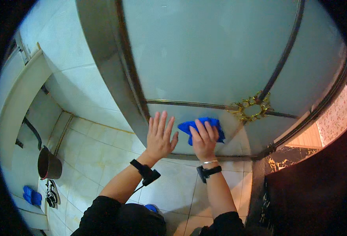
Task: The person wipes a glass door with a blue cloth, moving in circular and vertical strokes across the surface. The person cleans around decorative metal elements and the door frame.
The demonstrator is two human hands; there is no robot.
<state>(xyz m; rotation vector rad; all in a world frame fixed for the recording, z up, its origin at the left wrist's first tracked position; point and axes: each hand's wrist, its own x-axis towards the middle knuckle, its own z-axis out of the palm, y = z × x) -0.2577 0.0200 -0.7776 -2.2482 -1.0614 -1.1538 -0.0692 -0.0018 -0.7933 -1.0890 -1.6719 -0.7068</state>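
Note:
My right hand [204, 140] is closed over a blue cloth [185, 126], which lies against the lower glass panel of a framed door [214, 53]. To its left, my left hand [160, 135] is spread flat with its fingers apart and holds nothing; it is at the panel's lower left edge, and whether the palm touches it cannot be told. A gold ornamental ring [251, 109] sits where the door's metal bars meet, to the upper right of the cloth. Both wrists wear black bands with small devices.
A dark bucket [49, 163] stands on the tiled floor [93, 153] at the left, below a pale washbasin [20, 88]. Black and white shoes [52, 193] and blue slippers [31, 195] lie near it. The dark door [312, 191] is at the right, beside a doorway.

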